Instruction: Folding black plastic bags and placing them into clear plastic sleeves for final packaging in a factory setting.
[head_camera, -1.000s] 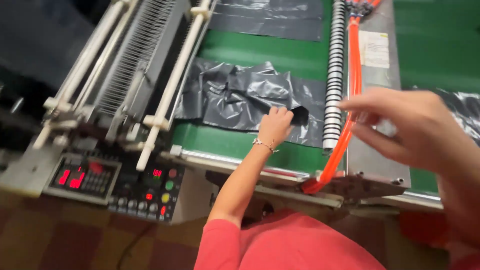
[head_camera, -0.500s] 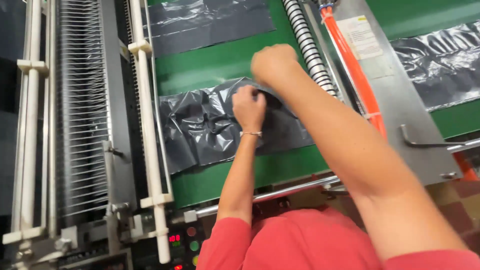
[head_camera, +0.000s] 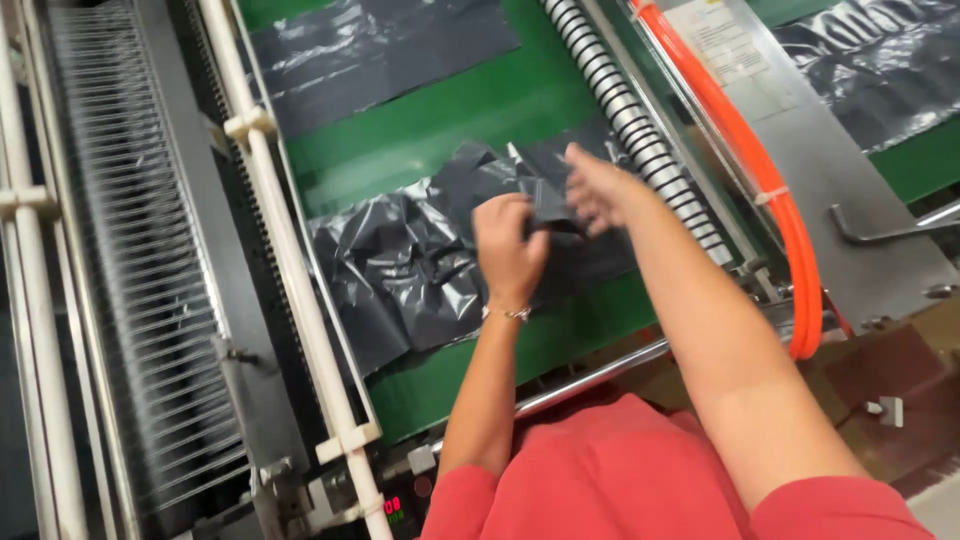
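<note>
Both my left hand (head_camera: 508, 250) and right hand (head_camera: 600, 188) pinched one crumpled black plastic bag (head_camera: 420, 262); it lay half-gathered on the green belt (head_camera: 450, 110); another flat sheet (head_camera: 375, 45) waited untouched.

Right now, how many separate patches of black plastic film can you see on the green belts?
3. One flat sheet lies at the top of the near belt; one crumpled pile sits under both hands; one sheet lies on the far right belt. More may lie outside the view.

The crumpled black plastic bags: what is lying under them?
Under the crumpled black plastic bags lies the green conveyor belt. Left hand and right hand grip the plastic. Whether anything else lies beneath is covered.
</note>
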